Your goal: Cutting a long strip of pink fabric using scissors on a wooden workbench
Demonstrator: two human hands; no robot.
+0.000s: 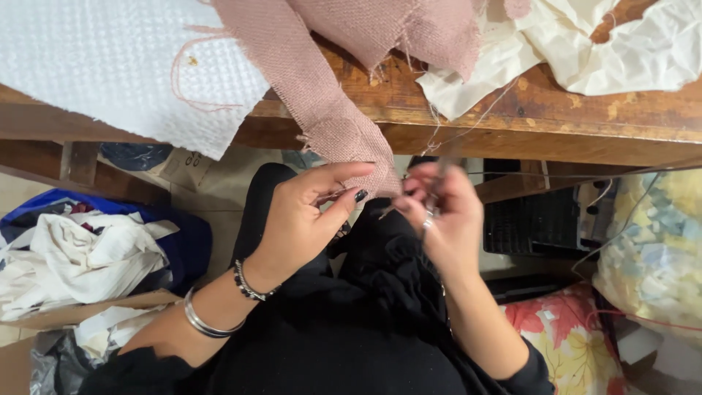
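I see a worn wooden table (556, 110) across the far side, its edge scuffed and stained. White textured cloth (110, 66) lies on it at far left, cream fabric (599, 44) at far right. Below it, pale tiled floor (14, 194). Near left: a blue bag (186, 241) stuffed with white cloth. Right: floral cushions (570, 344) and a black slatted crate (537, 223). Light is even and warm.

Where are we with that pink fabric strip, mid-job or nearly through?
Mid-job, as far as I can tell. Done: nothing finished shows; the pink burlap strip hangs frayed off the wooden table. In hand: left hand pinches its lower end; right hand works there, its tool blurred. Left: the strip's length above.
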